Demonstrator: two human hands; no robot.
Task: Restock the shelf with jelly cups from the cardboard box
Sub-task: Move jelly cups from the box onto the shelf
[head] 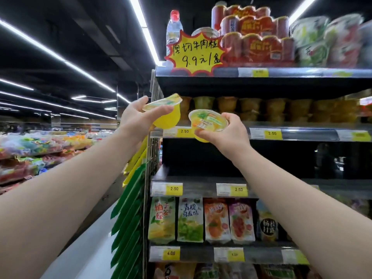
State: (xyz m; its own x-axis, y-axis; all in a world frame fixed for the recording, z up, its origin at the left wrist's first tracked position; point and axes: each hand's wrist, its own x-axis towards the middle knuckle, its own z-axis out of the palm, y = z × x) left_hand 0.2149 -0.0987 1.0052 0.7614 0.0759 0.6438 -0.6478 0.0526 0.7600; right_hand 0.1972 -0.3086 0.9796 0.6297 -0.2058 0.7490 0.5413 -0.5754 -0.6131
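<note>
Your left hand [138, 115] grips a tilted yellow plastic jelly cup [166, 114]. Your right hand [227, 133], at its four o'clock, grips a film-lidded yellow jelly cup [208, 121]. Both are just before the grey metal shelf [302, 133]. Risk: the tilted cup may clip the shelf lip and slip.

Reaching forward and up with 2 bare arms, hands close together. Gripping a jelly cup [169, 117] in the left hand [138, 115], fingers wrapped round its side. Holding a second jelly cup [208, 120] in the right hand [227, 133], fingers curled round it.
</note>
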